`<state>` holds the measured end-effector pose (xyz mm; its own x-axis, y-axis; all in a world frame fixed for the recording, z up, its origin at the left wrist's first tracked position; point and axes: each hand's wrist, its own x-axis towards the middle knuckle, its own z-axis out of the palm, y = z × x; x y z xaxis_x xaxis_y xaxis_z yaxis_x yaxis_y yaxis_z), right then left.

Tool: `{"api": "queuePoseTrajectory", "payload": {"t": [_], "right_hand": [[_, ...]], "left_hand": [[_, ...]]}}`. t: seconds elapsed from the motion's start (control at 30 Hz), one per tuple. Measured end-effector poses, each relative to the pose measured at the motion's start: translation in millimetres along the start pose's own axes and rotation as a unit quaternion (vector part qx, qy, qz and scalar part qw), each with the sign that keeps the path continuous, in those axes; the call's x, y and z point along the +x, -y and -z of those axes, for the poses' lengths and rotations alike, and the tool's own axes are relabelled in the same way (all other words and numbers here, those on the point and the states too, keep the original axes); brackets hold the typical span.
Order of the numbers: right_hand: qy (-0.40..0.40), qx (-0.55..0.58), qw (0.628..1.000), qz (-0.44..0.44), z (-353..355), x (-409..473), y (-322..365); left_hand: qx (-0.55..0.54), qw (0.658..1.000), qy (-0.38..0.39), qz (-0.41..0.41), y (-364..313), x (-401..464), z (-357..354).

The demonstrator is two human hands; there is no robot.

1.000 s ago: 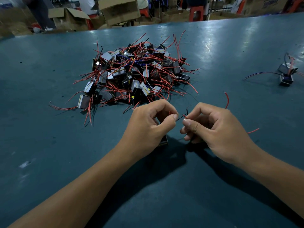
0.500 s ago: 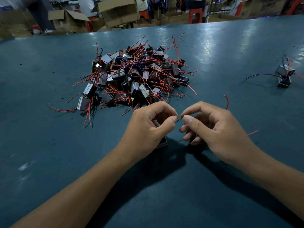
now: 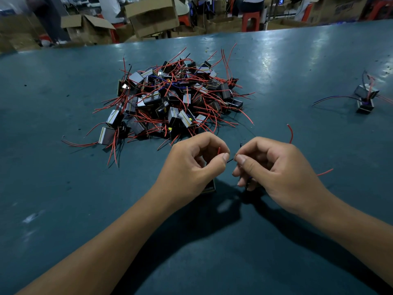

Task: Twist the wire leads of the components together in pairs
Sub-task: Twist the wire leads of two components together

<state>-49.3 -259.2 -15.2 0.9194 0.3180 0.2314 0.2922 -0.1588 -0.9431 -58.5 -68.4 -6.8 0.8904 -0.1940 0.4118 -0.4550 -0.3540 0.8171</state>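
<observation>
Wire leads (image 3: 230,160) span between both hands' pinching fingers (image 3: 225,156).

The hands now sit a little farther apart than half a second ago: the left hand (image 3: 191,165) and right hand (image 3: 274,167) have drawn away from each other, so a short stretch of dark lead (image 3: 230,160) shows between the thumb tips. A second ago two lead ends stuck up between the hands; now a single tip (image 3: 240,143) rises by the right forefinger. A red lead (image 3: 219,150) now shows inside the left hand's curl.
</observation>
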Motion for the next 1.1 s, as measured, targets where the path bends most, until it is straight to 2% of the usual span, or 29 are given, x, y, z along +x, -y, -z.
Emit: {"api": "queuePoseTrajectory", "payload": {"t": [0.37,0.57,0.87,1.1], "right_hand": [[0.020,-0.019,0.999,0.025,1.4,-1.3,-0.6],[0.015,-0.030,0.999,0.028,1.8,-1.9,-0.7],[0.012,-0.063,0.998,0.029,0.4,-2.7,0.0],[0.012,-0.067,0.997,0.030,0.3,-3.0,1.1]], "left_hand": [[0.048,0.998,0.020,-0.037,4.1,1.6,0.1],[0.045,0.999,0.019,-0.019,2.8,1.0,-0.5],[0.092,0.993,0.073,-0.020,2.3,1.9,2.3],[0.101,0.992,0.077,-0.006,2.5,0.4,1.6]]}}
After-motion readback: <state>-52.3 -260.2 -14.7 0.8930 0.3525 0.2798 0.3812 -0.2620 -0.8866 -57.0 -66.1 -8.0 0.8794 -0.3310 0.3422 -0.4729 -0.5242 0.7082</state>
